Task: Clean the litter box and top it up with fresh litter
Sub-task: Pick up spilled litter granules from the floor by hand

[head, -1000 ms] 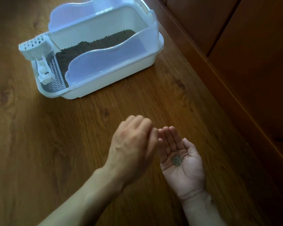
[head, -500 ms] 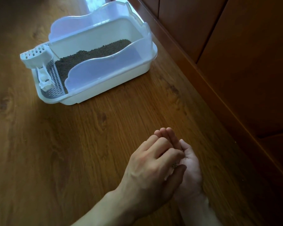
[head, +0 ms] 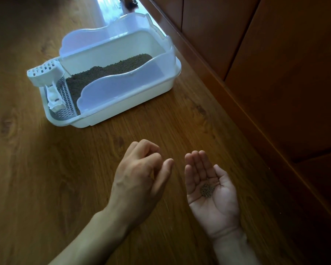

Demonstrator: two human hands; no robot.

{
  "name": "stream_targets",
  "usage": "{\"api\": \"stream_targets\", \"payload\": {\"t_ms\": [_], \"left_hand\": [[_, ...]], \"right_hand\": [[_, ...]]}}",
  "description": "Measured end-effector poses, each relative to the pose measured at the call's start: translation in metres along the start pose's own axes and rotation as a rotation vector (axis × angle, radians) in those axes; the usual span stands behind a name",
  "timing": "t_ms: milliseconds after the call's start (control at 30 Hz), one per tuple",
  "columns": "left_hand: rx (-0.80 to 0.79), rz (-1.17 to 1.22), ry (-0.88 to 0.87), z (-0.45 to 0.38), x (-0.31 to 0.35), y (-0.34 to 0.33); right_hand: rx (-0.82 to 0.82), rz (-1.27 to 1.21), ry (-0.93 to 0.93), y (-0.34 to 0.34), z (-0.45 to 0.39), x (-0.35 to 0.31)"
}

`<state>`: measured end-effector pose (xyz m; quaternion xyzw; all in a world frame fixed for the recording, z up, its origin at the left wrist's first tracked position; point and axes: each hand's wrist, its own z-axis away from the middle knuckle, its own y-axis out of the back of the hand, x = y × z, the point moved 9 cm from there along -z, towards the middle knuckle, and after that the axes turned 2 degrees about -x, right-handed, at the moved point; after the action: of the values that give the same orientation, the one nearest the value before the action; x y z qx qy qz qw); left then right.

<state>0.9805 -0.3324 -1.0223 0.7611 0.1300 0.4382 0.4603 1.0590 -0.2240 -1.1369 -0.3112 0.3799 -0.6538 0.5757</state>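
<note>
Nearest the camera, a small heap of litter pellets (head: 207, 190) is cradled in the hollow of the right hand (head: 211, 190), which is held palm up with its fingers straight and together. They are carried on the palm, not pinched. Just to the left of that palm, apart from it, the left hand (head: 139, 178) is seen knuckles up, its fingers loosely curled toward the thumb; whether a pellet is nipped between them cannot be told.

From the cupped palm, the litter box (head: 122, 109) lies farther off and to the left across the wooden floor (head: 46, 178), well apart from both hands. The left hand is slightly the nearer to it, but the load is borne by the right. The straight fingers of the right hand are aimed forward and a little left, roughly toward the box's right end.

The box's long axis runs from near-left to far-right. Its low entry end, with the grating (head: 64, 100) and the scoop (head: 46, 75), faces left; the dark litter bed (head: 107, 73) fills the middle. The wooden cabinet (head: 256, 64) stands to its right. The pellets would most likely be tipped over the wavy front wall.
</note>
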Motion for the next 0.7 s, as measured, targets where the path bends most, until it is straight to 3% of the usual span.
{"api": "stream_targets", "payload": {"t_ms": [100, 300, 433, 700], "left_hand": [[-0.111, -0.062, 0.089, 0.003, -0.028, -0.005], [-0.146, -0.077, 0.149, 0.005, -0.054, 0.004], [-0.326, -0.095, 0.200, 0.014, -0.071, -0.015], [-0.330, -0.171, 0.159, 0.024, -0.089, -0.020]], "right_hand": [[-0.013, -0.020, 0.001, -0.002, 0.001, -0.003], [0.038, 0.048, 0.036, -0.002, 0.006, -0.010], [0.046, 0.060, 0.026, 0.001, 0.005, -0.007], [0.072, 0.109, 0.020, 0.003, 0.005, -0.005]]}}
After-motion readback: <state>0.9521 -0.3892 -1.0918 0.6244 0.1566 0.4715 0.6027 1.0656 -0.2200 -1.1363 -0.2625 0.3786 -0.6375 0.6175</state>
